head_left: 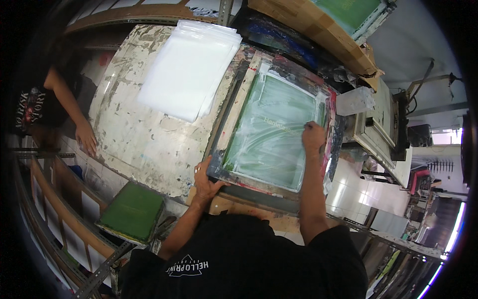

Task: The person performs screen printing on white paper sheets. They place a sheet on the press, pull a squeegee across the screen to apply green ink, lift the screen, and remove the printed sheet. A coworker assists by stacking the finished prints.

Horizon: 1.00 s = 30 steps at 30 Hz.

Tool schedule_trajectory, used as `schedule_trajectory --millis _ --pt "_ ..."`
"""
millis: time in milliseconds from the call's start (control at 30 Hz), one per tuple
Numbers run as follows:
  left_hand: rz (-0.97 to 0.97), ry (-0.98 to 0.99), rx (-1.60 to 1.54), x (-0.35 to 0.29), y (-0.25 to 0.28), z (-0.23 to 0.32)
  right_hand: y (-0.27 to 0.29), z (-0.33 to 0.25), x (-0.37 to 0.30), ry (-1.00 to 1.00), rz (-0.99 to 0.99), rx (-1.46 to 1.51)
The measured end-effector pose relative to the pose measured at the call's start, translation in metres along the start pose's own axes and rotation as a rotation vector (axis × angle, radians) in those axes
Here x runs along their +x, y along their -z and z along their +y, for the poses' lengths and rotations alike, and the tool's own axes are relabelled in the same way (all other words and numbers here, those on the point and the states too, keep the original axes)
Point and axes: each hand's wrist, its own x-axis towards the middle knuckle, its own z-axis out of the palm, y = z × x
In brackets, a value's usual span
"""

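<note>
A screen printing frame [271, 130] lies tilted across the worktable in front of me. Its green mesh is streaked with a whitish film and has faint lettering in the middle. My left hand [203, 180] grips the frame's near left corner, thumb along the near edge. On the right part of the mesh rests my right hand [313, 136], its fingers curled closed. Whatever those fingers may hold is hidden. Left of the frame lies a stack of white sheets in clear plastic [186, 70].
The paint-stained table [134, 134] extends left, where another person's hand [86, 139] touches its edge. A green screen [132, 212] lies at the near left, beside a rack. A translucent plastic container [355, 101] stands right of the frame, with a cardboard box [318, 32] behind.
</note>
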Motion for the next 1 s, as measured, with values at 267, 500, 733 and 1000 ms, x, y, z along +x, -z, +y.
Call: schedule_trajectory --millis 267,500,733,1000 --pt "-0.01 -0.003 -0.013 -0.003 0.001 -0.002 -0.054 -0.079 -0.017 0.59 -0.11 0.153" --pt "-0.012 -0.028 0.0 0.0 -0.002 -0.006 -0.104 -0.05 0.074 0.276 0.137 0.051" --pt "0.014 -0.023 -0.031 -0.003 -0.001 -0.004 -0.086 -0.053 0.101 0.307 0.121 -0.101" --pt "0.006 0.014 -0.048 -0.002 -0.002 -0.005 -0.083 -0.11 0.001 0.412 -0.105 -0.014"
